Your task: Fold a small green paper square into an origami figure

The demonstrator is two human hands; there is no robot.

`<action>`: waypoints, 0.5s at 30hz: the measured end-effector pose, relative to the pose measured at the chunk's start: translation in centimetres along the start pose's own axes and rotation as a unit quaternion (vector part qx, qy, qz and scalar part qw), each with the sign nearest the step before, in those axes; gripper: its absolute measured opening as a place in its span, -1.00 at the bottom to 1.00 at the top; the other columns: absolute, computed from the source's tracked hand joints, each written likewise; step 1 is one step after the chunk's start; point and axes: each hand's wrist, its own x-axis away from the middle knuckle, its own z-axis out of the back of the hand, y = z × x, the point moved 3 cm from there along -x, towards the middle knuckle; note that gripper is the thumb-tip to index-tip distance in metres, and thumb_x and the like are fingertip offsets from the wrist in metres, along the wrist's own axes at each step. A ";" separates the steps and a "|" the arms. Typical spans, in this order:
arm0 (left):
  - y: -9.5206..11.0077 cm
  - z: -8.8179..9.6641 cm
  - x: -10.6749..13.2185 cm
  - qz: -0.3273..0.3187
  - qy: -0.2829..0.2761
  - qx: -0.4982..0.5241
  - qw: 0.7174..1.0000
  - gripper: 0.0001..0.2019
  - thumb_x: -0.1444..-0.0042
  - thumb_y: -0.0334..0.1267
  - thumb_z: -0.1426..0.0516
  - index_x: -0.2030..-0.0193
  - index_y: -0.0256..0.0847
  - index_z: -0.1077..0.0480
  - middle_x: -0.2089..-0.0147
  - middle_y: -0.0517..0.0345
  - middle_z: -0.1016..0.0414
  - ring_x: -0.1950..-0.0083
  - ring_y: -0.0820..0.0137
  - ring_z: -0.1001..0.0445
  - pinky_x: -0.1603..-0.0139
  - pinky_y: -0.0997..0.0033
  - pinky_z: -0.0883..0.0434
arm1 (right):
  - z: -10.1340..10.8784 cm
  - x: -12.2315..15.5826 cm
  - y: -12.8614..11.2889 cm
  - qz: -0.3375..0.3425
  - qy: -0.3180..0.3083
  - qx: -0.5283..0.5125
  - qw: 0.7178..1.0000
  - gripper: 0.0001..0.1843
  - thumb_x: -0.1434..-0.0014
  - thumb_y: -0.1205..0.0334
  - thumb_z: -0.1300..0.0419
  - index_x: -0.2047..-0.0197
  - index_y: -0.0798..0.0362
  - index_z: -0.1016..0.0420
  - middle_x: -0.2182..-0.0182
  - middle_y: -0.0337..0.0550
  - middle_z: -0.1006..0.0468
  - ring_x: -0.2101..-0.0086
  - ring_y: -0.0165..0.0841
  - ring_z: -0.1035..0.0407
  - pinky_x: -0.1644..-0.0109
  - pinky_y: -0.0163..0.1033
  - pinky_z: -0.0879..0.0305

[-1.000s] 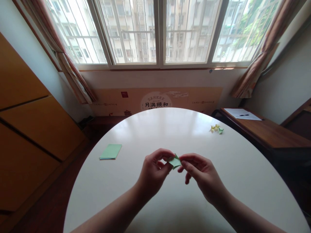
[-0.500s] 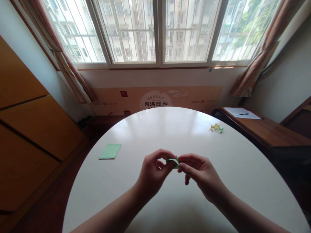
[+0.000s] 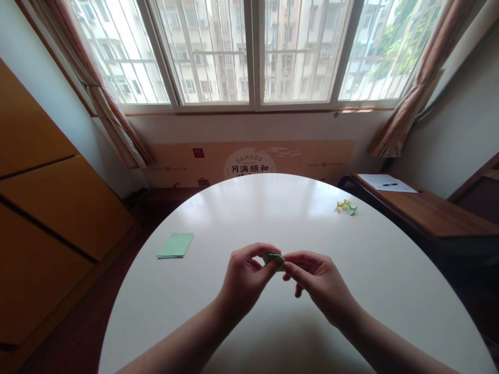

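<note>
Over the middle of the white round table (image 3: 218, 218), a small piece of folded green paper (image 3: 274, 258) is held between both hands. My left hand (image 3: 249, 272) pinches it from the left, with the thumb in front and the index finger over the top. My right hand (image 3: 314, 270) grips its right edge between thumb and index finger, the other fingers curled loosely below. Fingers cover much of the paper, so its exact folded shape is hard to make out.
A stack of square green paper (image 3: 176, 245) lies on the table's left. Small folded yellow and green paper pieces (image 3: 345, 206) sit at the back right. Beyond the table's right edge, a wooden desk (image 3: 440, 213) holds a white sheet (image 3: 384, 182) with a pen (image 3: 390, 184).
The raised green flap between the hands now looks lower and pressed flatter. My right fingers have shifted slightly left, closer to the left hand. The whole view has tilted a little.
</note>
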 end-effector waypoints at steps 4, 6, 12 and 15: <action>-0.1 0.0 0.1 -0.003 0.006 -0.021 1.000 -0.87 -0.08 -0.24 -0.29 0.32 -0.27 -0.60 0.38 0.04 -0.64 0.44 0.36 -0.55 0.49 0.49 -0.42 | 0.0 0.0 0.1 -0.004 0.005 -0.001 1.000 -0.67 -0.10 -0.02 -0.39 0.23 0.09 -0.68 0.44 -0.06 -0.64 0.41 -0.27 -0.50 0.57 -0.34 -0.35; -0.1 -0.1 0.1 -0.008 0.009 -0.033 0.999 -0.87 -0.09 -0.24 -0.28 0.31 -0.26 -0.60 0.36 0.03 -0.65 0.42 0.34 -0.56 0.47 0.48 -0.44 | 0.0 -0.1 0.2 -0.004 0.007 0.001 1.000 -0.66 -0.10 -0.03 -0.39 0.22 0.10 -0.68 0.44 -0.05 -0.64 0.42 -0.27 -0.50 0.56 -0.34 -0.34; -0.2 -0.1 0.3 -0.016 0.001 -0.060 0.998 -0.85 -0.13 -0.23 -0.26 0.25 -0.25 -0.62 0.31 0.00 -0.66 0.40 0.32 -0.58 0.45 0.46 -0.45 | 0.0 -0.2 0.3 -0.007 0.007 0.009 1.000 -0.63 -0.10 -0.06 -0.38 0.23 0.09 -0.68 0.43 -0.05 -0.65 0.43 -0.28 -0.49 0.56 -0.34 -0.33; -0.3 0.0 0.4 -0.008 -0.020 -0.044 0.999 -0.77 -0.17 -0.16 -0.23 0.18 -0.27 -0.62 0.28 -0.03 -0.66 0.44 0.36 -0.55 0.47 0.45 -0.45 | 0.1 -0.2 0.3 -0.016 0.007 0.001 1.000 -0.62 -0.09 -0.08 -0.38 0.24 0.10 -0.68 0.43 -0.05 -0.64 0.44 -0.29 -0.48 0.56 -0.34 -0.33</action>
